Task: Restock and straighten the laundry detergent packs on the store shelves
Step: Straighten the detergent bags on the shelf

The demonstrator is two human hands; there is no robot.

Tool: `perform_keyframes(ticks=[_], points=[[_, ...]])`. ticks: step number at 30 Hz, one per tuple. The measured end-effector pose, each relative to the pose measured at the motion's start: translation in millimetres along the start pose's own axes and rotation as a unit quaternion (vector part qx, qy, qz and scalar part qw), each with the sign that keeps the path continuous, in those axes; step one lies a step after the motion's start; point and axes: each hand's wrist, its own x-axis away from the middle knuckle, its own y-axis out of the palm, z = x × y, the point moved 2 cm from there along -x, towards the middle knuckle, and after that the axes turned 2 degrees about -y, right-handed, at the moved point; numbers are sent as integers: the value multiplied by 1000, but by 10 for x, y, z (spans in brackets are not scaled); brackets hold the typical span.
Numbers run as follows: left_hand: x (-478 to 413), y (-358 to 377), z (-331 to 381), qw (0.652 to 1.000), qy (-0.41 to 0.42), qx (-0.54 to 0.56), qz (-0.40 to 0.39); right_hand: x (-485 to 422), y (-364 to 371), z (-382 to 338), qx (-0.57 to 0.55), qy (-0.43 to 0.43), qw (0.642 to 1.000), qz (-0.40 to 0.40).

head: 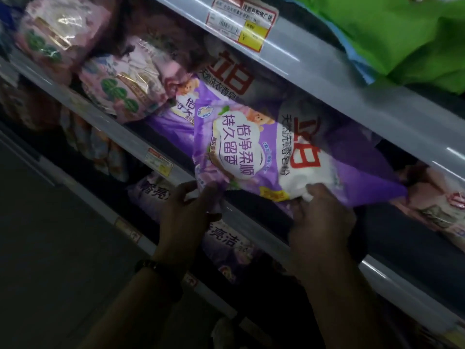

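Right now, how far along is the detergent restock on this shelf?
Done: pink packs and a rear purple pack sit on the shelf. In hand: the left hand and right hand grip the front purple pack by its lower edge. Left: seating it straight beside the others.

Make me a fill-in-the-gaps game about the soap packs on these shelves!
1. The left hand and the right hand both grip the held pack, which is mostly ____.
2. The neighbouring packs, further left, are mostly ____.
3. The top pack, on the shelf above, is bright ____.
4. The dark band is worn on the ____ wrist.

Missing words: purple, pink, green, left.
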Motion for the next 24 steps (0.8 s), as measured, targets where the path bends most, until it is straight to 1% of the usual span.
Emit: perform_keyframes(ticks=[1, 2, 3, 5, 6, 8, 10, 12, 14, 18, 20, 22, 23, 24], points=[[38, 34, -50, 1000, -7, -7, -5, -43, -7, 4, -32, 14, 999, -10], [76, 71, -105, 1000, -8, -14, -14, -78, 11, -7, -36, -7, 999, 5], [127, 110, -156, 999, -11, -28, -25, -115, 23, -13, -52, -19, 998, 41], [180, 157, -221, 999, -7, -42, -22, -150, 60, 97, 2, -20, 998, 63], [178, 166, -248, 999, -5, -47, -24, -117, 70, 170, 23, -26, 998, 47], [173, 176, -261, 998, 5, -57, -26, 19, 91, 335, 41, -27, 999, -21], [155, 177, -271, 997, 20, -63, -30, 187, 126, 429, 55, -7, 995, -88], [155, 163, -241, 996, 35, -76, -33, 214, 136, 508, 45, 19, 993, -108], [143, 146, -246, 994, 34, -93, -44, 163, 137, 516, 62, 5, 994, -90], [168, 200, -284, 986, 0, -131, -107, -76, 176, 436, 93, -79, 992, -23], [181, 255, -248, 980, -16, -156, -126, -192, 178, 378, 111, -106, 988, -8], [152, 291, -208, 976, 0, -197, -98, -253, 180, 300, 110, -118, 987, -11], [125, 291, -185, 973, 21, -221, -69, -267, 175, 267, 108, -122, 987, -9], [94, 283, -167, 974, 35, -222, -34, -269, 169, 242, 105, -125, 987, -8]])
